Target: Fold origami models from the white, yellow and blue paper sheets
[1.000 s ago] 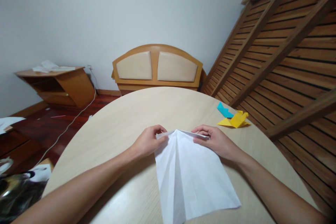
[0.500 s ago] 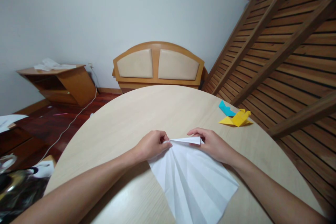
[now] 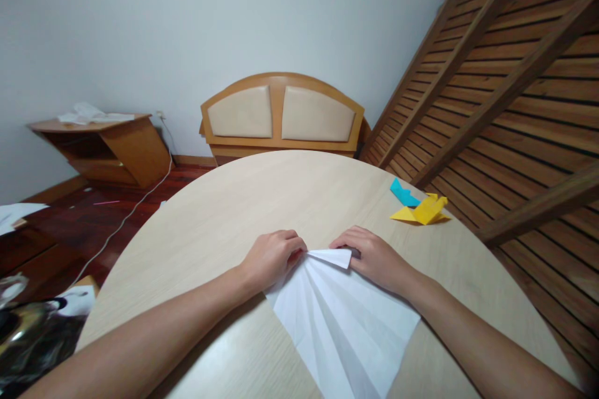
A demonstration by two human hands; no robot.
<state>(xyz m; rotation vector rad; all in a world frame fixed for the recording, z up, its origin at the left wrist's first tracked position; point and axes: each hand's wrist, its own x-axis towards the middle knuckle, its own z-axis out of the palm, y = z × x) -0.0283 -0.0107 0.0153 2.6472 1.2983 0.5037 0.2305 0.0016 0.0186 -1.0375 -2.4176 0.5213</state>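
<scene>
A white sheet of paper [image 3: 341, 324] with several radiating creases lies fanned out on the round light-wood table [image 3: 243, 206]. My left hand [image 3: 274, 257] pinches the sheet's far left end. My right hand [image 3: 372, 257] presses down on the far right end, where a small flap is folded over. Both hands rest on the table, close together. A yellow folded paper figure [image 3: 423, 211] and a blue folded paper figure [image 3: 402, 194] lie on the table to the far right, apart from my hands.
A wooden headboard with beige panels [image 3: 281, 115] leans on the wall behind the table. A slatted wooden frame [image 3: 510, 93] leans at the right. A low wooden cabinet [image 3: 105, 143] with papers on it stands at the left, with a white cable [image 3: 126, 218] across the dark floor.
My hands moved closer together and lower onto the table, gathering the paper's far edge. The sheet went from a wide flat shape to a narrower fan with more creases.
</scene>
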